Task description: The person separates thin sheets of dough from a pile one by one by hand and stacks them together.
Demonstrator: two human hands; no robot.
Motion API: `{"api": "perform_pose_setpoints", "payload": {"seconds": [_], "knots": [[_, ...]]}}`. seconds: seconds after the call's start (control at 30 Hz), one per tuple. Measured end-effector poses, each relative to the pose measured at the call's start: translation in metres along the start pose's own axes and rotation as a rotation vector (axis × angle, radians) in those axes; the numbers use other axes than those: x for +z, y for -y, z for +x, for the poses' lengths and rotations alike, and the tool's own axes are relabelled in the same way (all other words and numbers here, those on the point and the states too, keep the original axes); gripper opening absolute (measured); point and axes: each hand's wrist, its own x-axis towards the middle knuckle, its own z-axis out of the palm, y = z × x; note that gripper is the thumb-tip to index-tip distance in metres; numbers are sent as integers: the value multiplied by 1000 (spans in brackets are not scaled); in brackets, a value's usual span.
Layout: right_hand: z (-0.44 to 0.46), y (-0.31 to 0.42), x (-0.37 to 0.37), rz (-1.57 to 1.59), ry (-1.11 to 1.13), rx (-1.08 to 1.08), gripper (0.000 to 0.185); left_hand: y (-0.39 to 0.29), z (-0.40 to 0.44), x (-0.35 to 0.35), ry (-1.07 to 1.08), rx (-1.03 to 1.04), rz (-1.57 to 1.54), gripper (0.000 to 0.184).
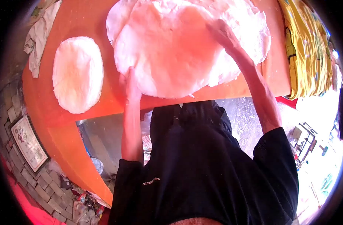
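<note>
A large, fluffy white sheet of what looks like cotton wadding [171,56] lies across the orange table [74,18], its edges uneven and ragged. My left hand [130,82] is at its near left edge, with a finger on top and the rest partly hidden; it appears closed on that edge. Over the right part of the sheet, my right hand [223,34] touches the surface with its fingers bent and close together, seemingly gripping the wadding. Strong light washes out the fingertips. A smaller oval pad of the same white material [77,75] lies apart on the left.
Yellow patterned fabric [306,48] is piled at the table's right end. A pale cloth [42,37] hangs at the far left corner. A framed picture [29,144] stands by the brick surface on the left. My body is close against the table's near edge.
</note>
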Motion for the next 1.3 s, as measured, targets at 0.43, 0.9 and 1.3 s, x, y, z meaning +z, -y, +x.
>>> {"api": "perform_pose_setpoints", "payload": {"seconds": [0.43,0.9,1.3], "knots": [[-17,18,38,-534,-500,-280,66,4,10,-8,65,-59,-84,39],[-17,25,35,-498,-519,1,44,13,14,-7,37,-17,-122,42],[-7,2,21,-108,-454,96,57,4,9,-4,-9,-64,-104,34]]}}
